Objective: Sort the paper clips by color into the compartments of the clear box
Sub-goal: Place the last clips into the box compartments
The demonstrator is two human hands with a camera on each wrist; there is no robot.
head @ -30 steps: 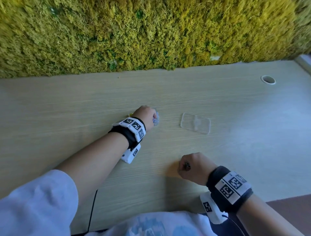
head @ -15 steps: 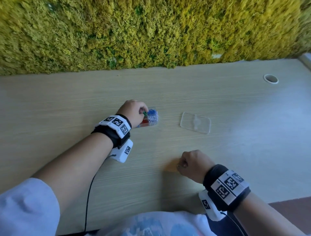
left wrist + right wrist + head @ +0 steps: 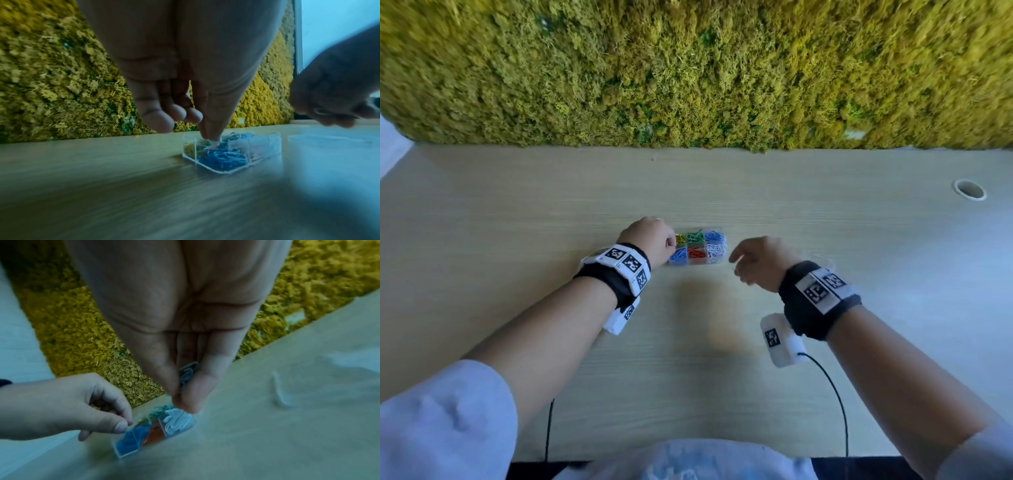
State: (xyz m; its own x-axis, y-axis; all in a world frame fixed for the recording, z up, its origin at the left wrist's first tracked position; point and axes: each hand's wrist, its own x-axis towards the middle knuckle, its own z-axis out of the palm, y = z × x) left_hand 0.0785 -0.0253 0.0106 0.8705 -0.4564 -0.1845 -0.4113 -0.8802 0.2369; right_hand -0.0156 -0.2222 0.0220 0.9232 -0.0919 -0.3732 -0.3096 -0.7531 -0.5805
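Note:
The clear box [image 3: 717,262] lies open on the table, with yellow, green and blue clips in its far row and blue, red and white clips [image 3: 714,251] in its near row. My left hand [image 3: 671,245] is at the box's left end; thumb and forefinger [image 3: 211,129] pinch down at the wall by the blue compartment [image 3: 222,158], the other fingers curled. My right hand [image 3: 734,265] hovers just right of the box, apart from it, and pinches a few pale paper clips [image 3: 188,373] between thumb and fingers.
The box's clear lid [image 3: 329,139] lies flat to the right of the box, partly hidden behind my right hand. A moss wall [image 3: 688,68] closes off the table's far edge. A cable hole [image 3: 969,189] sits at the far right. Wrist cables trail toward me.
My right hand has lifted from the table's near part and moved forward to beside the box, clips in its pinch. The left hand stays at the box, whose compartments now show.

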